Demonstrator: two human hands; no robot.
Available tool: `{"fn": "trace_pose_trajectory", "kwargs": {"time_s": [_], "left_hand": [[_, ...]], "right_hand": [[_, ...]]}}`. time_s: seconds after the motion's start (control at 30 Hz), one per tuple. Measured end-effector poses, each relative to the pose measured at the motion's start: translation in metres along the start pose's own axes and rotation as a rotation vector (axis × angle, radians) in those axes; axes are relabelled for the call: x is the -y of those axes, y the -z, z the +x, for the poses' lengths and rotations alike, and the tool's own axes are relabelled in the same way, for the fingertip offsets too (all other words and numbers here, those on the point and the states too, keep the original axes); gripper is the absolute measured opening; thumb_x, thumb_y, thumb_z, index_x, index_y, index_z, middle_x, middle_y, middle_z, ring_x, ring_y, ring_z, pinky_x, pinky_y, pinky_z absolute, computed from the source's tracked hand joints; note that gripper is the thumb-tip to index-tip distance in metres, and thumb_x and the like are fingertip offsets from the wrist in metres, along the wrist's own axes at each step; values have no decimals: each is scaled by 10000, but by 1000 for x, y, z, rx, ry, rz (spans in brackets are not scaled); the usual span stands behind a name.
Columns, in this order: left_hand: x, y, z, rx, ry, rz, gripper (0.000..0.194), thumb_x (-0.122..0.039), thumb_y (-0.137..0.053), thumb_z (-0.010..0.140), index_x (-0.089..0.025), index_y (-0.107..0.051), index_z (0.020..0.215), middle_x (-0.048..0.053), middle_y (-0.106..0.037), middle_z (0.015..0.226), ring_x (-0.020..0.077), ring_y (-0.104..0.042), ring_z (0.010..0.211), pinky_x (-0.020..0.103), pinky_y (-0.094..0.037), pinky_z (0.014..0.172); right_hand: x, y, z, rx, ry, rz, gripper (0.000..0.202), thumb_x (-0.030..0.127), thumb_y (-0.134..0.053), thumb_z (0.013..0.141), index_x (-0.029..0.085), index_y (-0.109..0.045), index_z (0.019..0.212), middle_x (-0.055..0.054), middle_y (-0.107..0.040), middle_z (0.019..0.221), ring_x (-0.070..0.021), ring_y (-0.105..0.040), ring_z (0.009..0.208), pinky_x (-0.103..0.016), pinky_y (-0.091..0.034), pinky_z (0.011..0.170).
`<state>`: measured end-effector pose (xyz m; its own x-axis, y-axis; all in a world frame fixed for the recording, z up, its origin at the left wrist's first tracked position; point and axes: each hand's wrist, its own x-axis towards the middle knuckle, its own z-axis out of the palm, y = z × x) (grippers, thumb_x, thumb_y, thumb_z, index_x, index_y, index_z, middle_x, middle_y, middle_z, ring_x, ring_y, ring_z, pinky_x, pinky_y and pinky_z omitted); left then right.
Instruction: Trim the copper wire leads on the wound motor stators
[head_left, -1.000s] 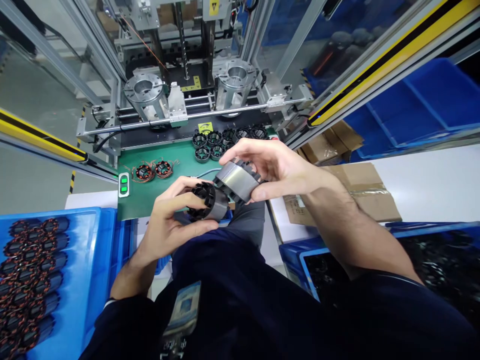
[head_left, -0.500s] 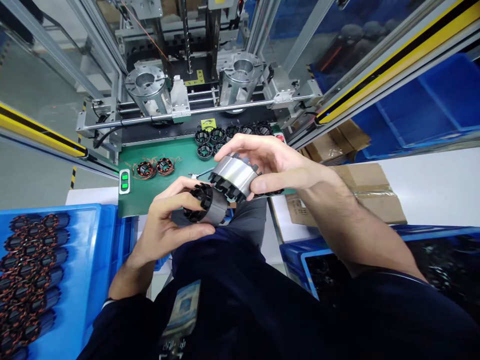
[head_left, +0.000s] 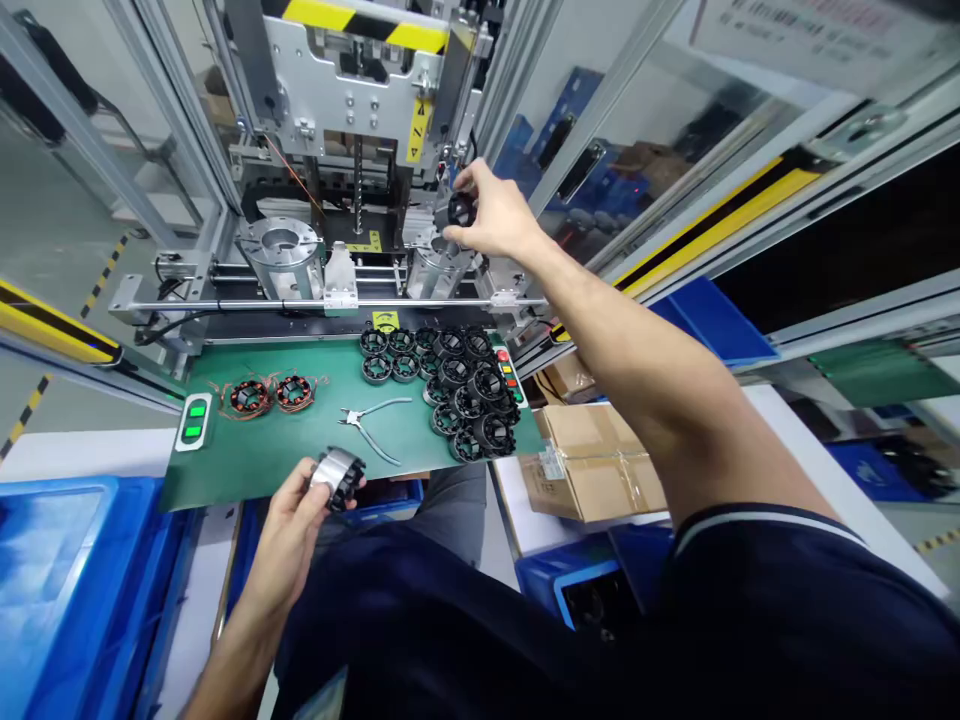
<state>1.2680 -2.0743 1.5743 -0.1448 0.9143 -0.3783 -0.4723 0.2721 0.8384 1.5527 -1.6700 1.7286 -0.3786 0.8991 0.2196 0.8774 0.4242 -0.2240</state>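
Note:
My left hand (head_left: 296,510) is closed around a stator core (head_left: 337,475), a silver ring with black toothed ends, low over the front edge of the green mat (head_left: 277,450). Farther up, my right hand (head_left: 495,212) grips another stator core (head_left: 459,208), tilted just above the right metal fixture (head_left: 436,268). Whether that core touches the fixture I cannot tell. The left metal fixture (head_left: 281,255) has an open round bore. On the mat lie two copper-wound stators (head_left: 250,397), side cutters (head_left: 367,420) with handles spread, and several bare stator cores (head_left: 457,375), some stacked.
A metal rail (head_left: 337,304) runs across in front of the fixtures. Green buttons (head_left: 193,422) sit at the mat's left, a red-topped button box (head_left: 506,370) at its right. Blue bins (head_left: 52,560) stand at left; a cardboard box (head_left: 592,460) stands at right.
My hands have moved apart. The right one has carried its stator core up and forward to the right fixture, while the left has lowered its own. The view has tilted up and turned right.

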Motion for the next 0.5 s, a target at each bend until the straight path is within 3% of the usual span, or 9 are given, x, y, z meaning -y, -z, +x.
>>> {"fn": "trace_pose_trajectory", "kwargs": {"time_s": [0.13,0.27,0.37,0.5], "left_hand": [[33,23,-17,-161,184,-65,633,-581,-1035,784,-208,-774,1224,101,-839,1280,343,-843,1123,360,-697,823],[51,50,-26,-314,253,-88,729,-576,-1070,717,-220,-709,1241,79,-844,1250,343,-871,1061,367,-710,795],[51,59,-29,-301,276,-62,735,-601,-1062,723,-223,-679,1224,58,-845,1139,339,-881,985,388,-714,814],[40,50,-35,-208,271,21,714,-694,-996,777,-217,-698,1216,74,-842,1070,365,-879,983,420,-709,876]], "right_hand": [[-24,-27,31,55,-2,-55,807,433,-969,752,138,-695,1451,-170,-781,1340,-445,-691,1302,-607,-550,1208],[-33,-32,37,79,2,-55,750,391,-1013,691,186,-792,1378,-124,-812,1313,-397,-727,1272,-569,-571,1193],[-35,-26,42,146,20,-42,788,459,-1064,646,218,-826,1358,-102,-825,1302,-384,-745,1238,-557,-567,1197],[-38,-18,57,224,69,-56,848,635,-1091,592,230,-855,1299,-98,-844,1268,-378,-764,1182,-545,-580,1164]]}}
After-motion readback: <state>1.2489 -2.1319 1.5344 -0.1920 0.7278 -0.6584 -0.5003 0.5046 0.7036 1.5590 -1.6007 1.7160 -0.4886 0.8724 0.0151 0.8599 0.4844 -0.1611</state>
